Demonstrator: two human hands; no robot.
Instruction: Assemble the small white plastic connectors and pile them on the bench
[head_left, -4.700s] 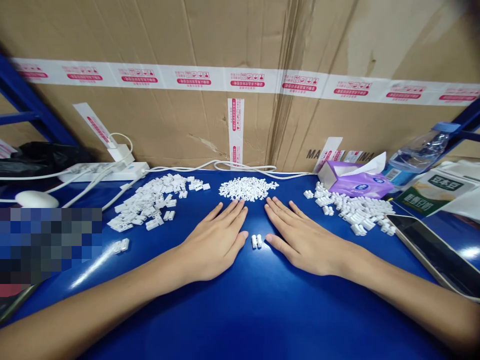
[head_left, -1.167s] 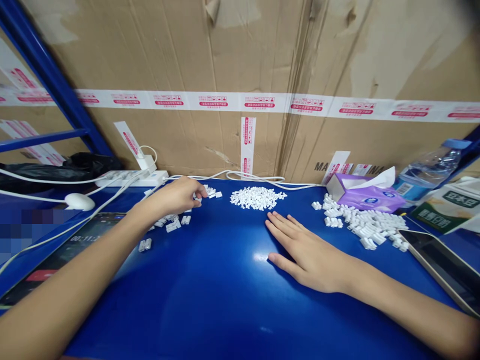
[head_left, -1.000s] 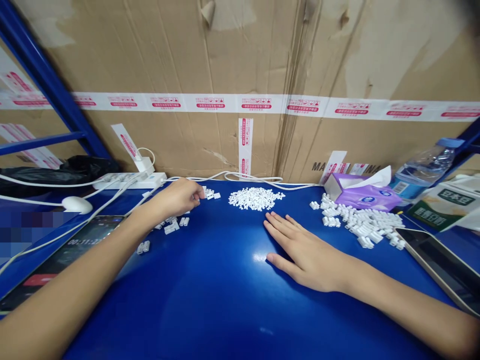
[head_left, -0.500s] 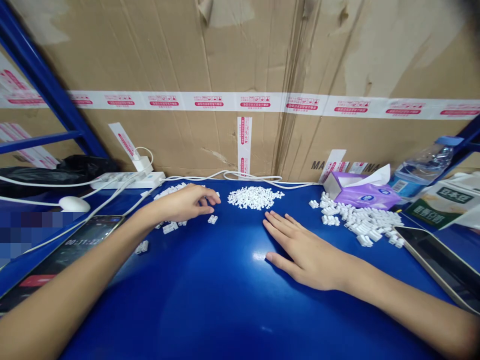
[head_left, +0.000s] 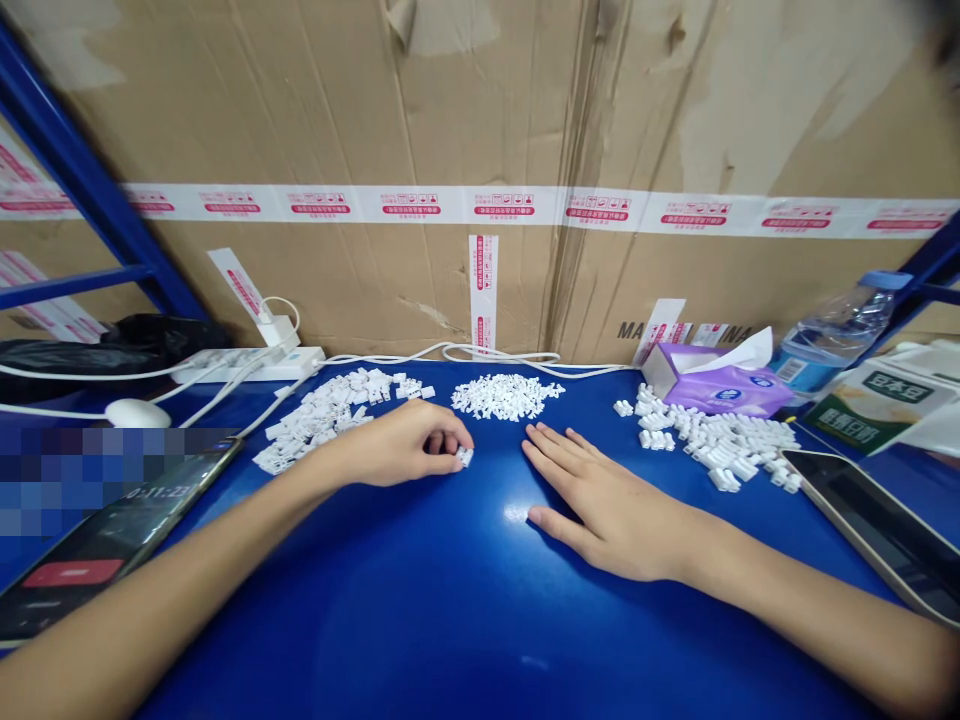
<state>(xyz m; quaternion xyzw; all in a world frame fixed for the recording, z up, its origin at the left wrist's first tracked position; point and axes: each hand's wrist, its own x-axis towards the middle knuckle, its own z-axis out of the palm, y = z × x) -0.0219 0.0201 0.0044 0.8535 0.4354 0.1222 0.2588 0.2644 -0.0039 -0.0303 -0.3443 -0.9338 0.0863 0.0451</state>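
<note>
Between the thumb and fingertips of my left hand (head_left: 409,443) is a small white plastic piece (head_left: 465,457), just above or on the blue table (head_left: 420,600). My right hand (head_left: 607,500) lies flat on the table with its fingers stretched out and holds nothing. A heap of tiny white parts (head_left: 504,397) lies beyond and between both hands. Behind my left hand spreads a pile of larger white plastic pieces (head_left: 322,412), partly hidden by the hand and forearm. Another pile of white block-like pieces (head_left: 727,440) sits to the right, past my right hand.
At the back right stand a purple tissue pack (head_left: 720,385), a plastic bottle (head_left: 840,325) and a green-white carton (head_left: 874,400). Phones lie at the right (head_left: 885,530) and left (head_left: 112,540). A power strip (head_left: 247,362) with white cables runs along the cardboard wall (head_left: 360,280).
My left hand has moved right and toward me, away from the left pile, and its fingers have closed on a white piece. My right hand stays in place.
</note>
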